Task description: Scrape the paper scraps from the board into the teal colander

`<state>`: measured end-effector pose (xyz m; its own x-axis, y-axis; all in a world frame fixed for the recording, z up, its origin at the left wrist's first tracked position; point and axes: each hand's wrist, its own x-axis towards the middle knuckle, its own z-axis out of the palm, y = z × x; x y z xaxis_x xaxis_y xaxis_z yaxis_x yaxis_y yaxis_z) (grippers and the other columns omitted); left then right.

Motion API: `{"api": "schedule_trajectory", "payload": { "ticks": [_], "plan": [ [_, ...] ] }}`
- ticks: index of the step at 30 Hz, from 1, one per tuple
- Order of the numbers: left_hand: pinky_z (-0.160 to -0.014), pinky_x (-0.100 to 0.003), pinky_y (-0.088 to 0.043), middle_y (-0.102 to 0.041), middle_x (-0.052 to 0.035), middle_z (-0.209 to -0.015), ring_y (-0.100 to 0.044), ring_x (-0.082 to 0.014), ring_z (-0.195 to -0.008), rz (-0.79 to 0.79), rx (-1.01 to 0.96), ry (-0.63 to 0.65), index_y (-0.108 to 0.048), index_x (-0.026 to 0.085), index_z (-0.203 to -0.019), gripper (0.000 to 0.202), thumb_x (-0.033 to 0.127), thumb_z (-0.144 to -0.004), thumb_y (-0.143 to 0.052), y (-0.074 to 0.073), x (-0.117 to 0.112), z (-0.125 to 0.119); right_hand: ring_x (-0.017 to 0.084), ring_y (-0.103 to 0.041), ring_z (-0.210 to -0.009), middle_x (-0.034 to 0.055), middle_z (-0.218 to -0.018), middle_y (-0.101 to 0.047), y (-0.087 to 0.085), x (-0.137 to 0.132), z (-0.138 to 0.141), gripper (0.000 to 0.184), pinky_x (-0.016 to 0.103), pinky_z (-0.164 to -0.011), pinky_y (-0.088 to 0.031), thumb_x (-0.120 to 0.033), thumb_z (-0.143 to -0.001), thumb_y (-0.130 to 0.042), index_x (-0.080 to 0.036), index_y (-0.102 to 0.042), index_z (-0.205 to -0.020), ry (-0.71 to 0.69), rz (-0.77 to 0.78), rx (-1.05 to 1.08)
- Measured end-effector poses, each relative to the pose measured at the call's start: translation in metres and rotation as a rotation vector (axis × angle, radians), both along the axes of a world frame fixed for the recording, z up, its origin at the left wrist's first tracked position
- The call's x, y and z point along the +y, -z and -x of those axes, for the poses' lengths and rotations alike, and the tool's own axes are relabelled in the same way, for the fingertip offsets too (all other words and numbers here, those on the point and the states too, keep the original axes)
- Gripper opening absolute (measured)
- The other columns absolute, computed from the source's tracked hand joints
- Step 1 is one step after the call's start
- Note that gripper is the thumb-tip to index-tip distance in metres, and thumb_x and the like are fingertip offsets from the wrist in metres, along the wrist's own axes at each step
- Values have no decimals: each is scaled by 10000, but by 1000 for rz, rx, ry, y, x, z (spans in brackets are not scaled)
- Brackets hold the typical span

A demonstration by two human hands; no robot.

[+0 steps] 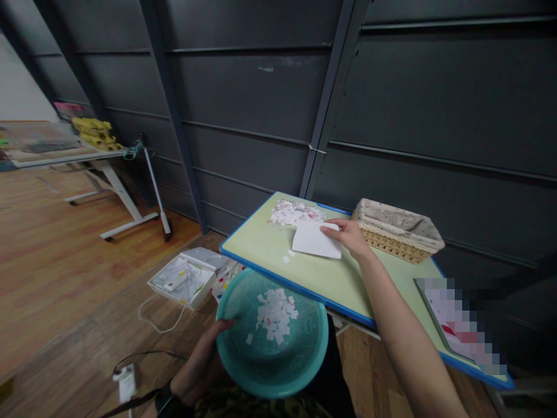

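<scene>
My left hand (213,348) grips the left rim of a round teal plastic basket (304,354), its thumb over the edge. Inside the basket lies a heap of small white paper pieces (276,316). Over the green tabletop, my right hand (346,235) pinches a white sheet (317,239), perhaps paper or card, by its right side. Just behind that sheet spreads a pile of paper scraps (296,212), partly covered by it. Two or so loose scraps (287,257) rest on the table near the sheet's left corner.
A green table (252,235) with blue edging stands against a dark panel wall. At its back right sits a cloth-lined woven basket (395,247). A pixelated flat item lies at the right end. On the floor are an open white box (187,278), cables and a power strip (126,383).
</scene>
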<state>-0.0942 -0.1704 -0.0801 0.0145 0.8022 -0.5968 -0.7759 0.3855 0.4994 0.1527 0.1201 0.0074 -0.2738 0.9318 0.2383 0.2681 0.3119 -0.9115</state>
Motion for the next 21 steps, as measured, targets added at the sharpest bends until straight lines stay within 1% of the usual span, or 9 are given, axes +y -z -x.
{"api": "schedule_trajectory", "payload": {
  "ticks": [5, 8, 10, 15, 18, 21],
  "plan": [
    [-1007, -337, -529, -843, -74, -926, -722, -291, -1095, -10, 34, 29, -248, -9, -1534, 814, 265, -871, -634, -5, -1, 0, 239, -648, -715, 112, -853, -761, -1, -1, 1, 433, 327, -597, -472, -509, -575, -790, -143, -780, -807, 20, -44, -38],
    [-1025, -343, -521, -843, -69, -921, -723, -293, -1088, -3, 22, 49, -223, -9, -1541, 821, 271, -881, -624, -4, -1, 1, 234, -647, -710, 103, -843, -763, 0, -2, 2, 423, 322, -592, -472, -509, -586, -793, -152, -786, -813, -28, -49, -42],
    [-1054, -353, -502, -841, -66, -949, -717, -291, -1102, -4, 10, 36, -180, -1, -1554, 835, 271, -892, -610, -1, -1, 1, 231, -647, -711, 101, -845, -762, 1, -2, 2, 430, 318, -591, -471, -510, -579, -802, -152, -787, -816, -55, -32, -32],
    [-1081, -388, -480, -807, -131, -1093, -680, -300, -1167, -19, -12, 29, -99, 2, -1565, 941, 292, -861, -651, 6, 0, 3, 235, -652, -743, 110, -895, -762, 3, 1, 2, 427, 326, -621, -481, -501, -573, -801, -153, -782, -818, 20, -45, 16],
    [-1040, -357, -510, -821, -118, -1039, -671, -300, -1176, 0, -26, 54, -132, -25, -1553, 925, 290, -856, -653, 7, 0, 4, 241, -653, -749, 115, -874, -762, 4, 3, 2, 402, 333, -637, -484, -479, -581, -794, -148, -784, -809, 24, -73, -26],
    [-986, -328, -546, -838, -82, -948, -683, -295, -1157, 10, -5, 57, -196, -12, -1547, 886, 272, -848, -660, 7, 0, 5, 243, -655, -749, 120, -873, -765, 4, 4, 1, 404, 339, -646, -485, -478, -587, -787, -141, -783, -809, 8, -81, -36]
  ]
}}
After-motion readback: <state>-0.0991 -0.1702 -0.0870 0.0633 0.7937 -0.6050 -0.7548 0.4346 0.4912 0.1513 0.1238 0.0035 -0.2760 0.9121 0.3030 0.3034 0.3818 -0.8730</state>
